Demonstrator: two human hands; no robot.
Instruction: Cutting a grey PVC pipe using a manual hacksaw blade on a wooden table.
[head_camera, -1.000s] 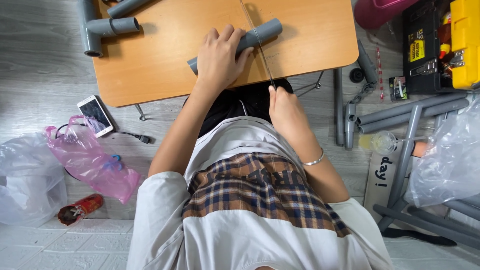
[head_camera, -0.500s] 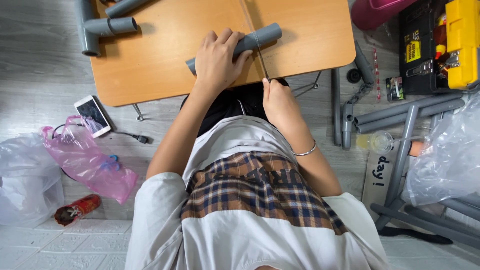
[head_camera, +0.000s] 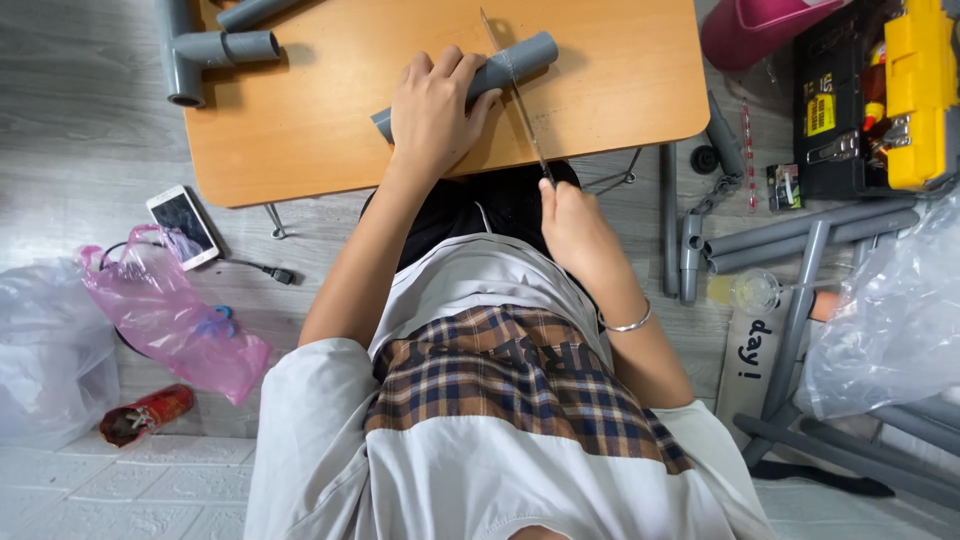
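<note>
Head view, looking straight down over a plaid-fronted shirt. Left hand (head_camera: 432, 108): palm down, fingers curled over a grey pipe (head_camera: 520, 57), pressing it flat against the wooden table (head_camera: 300, 130); grip closed around the pipe's middle. Pipe: lies diagonally on the table near its front edge, upper end free to the right of the hand, lower end showing just left of the wrist. Right hand (head_camera: 572, 222): clenched in a fist around the handle of a thin saw blade (head_camera: 518, 92), below the table's front edge; silver bracelet (head_camera: 630, 324) on the wrist. Blade: runs up from the fist across the pipe, just beside the left fingertips. Far left of table: grey pipe fittings (head_camera: 205, 50) joined at an angle. Floor, left: phone (head_camera: 184, 225) with cable, pink plastic bag (head_camera: 170, 315). Floor, right: loose grey pipe lengths (head_camera: 800, 232), black-and-yellow toolbox (head_camera: 880, 95)
</note>
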